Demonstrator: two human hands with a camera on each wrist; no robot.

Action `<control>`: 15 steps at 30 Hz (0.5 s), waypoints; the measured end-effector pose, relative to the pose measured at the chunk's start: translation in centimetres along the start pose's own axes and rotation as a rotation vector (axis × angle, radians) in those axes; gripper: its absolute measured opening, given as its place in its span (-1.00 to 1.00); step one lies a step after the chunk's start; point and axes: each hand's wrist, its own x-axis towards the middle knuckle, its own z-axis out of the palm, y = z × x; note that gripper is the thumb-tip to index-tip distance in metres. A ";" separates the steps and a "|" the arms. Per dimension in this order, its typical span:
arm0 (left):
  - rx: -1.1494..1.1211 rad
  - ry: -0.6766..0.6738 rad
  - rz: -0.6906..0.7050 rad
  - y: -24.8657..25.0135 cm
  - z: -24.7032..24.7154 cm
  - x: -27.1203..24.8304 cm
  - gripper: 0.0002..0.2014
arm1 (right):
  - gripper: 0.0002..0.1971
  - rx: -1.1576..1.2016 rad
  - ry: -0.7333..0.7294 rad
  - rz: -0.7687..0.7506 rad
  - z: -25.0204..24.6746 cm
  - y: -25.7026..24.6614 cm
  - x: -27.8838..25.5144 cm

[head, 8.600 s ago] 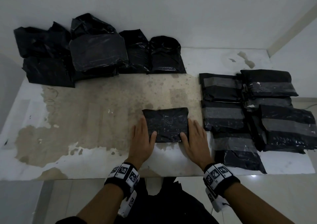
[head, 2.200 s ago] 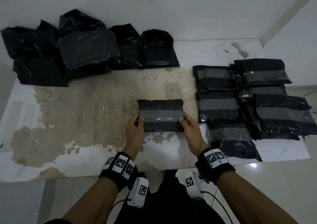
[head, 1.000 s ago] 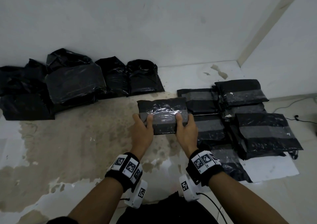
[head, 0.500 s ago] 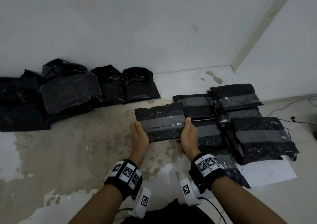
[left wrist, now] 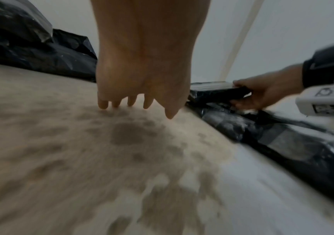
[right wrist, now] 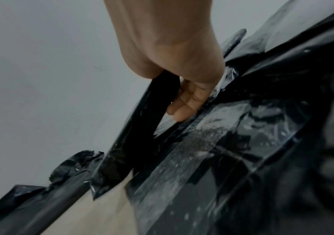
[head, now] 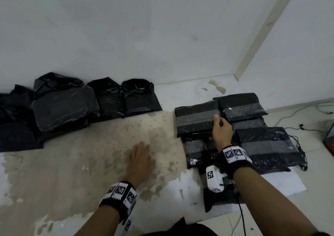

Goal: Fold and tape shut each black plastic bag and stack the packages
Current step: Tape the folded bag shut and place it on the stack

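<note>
Package (head: 197,120) gripped by right hand (head: 222,132) over stack (head: 267,145)

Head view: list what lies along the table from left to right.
Untaped black bags → left hand flat on the table → taped package in the right hand → stacked taped packages.
</note>
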 end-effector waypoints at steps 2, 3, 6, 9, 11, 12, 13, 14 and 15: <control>0.090 0.006 0.044 -1.1 0.9 -0.7 -0.31 | -0.39 -0.171 0.000 0.005 -0.4 0.0 0.3; 0.103 0.013 0.057 -1.4 1.0 -0.8 -0.28 | -0.36 -0.272 0.010 -0.024 -0.4 0.0 -0.1; 0.093 0.026 0.077 -1.6 0.6 -1.0 -0.11 | -0.33 -0.525 0.106 -0.299 0.0 1.1 -3.0; -0.004 0.141 0.069 -1.5 -0.7 -0.1 -0.21 | -0.26 -0.610 0.067 -0.481 1.2 1.4 -4.8; -0.077 0.121 -0.003 -1.4 -2.6 1.5 -0.25 | -0.20 -0.676 -0.072 -0.602 2.2 0.8 -4.9; -0.118 0.130 -0.040 -1.4 -3.6 2.5 -0.32 | -0.16 -0.725 -0.139 -0.662 2.7 0.6 -4.8; -0.168 0.167 -0.062 -1.4 -4.8 3.7 -0.42 | -0.10 -0.773 -0.201 -0.697 3.2 0.4 -4.5; -0.231 0.212 -0.070 -1.5 -5.9 4.9 -0.46 | -0.06 -0.806 -0.239 -0.704 3.6 0.3 -4.2; -0.303 0.248 -0.077 -1.5 -7.1 6.3 -0.47 | -0.05 -0.826 -0.262 -0.687 4.0 0.0 -3.9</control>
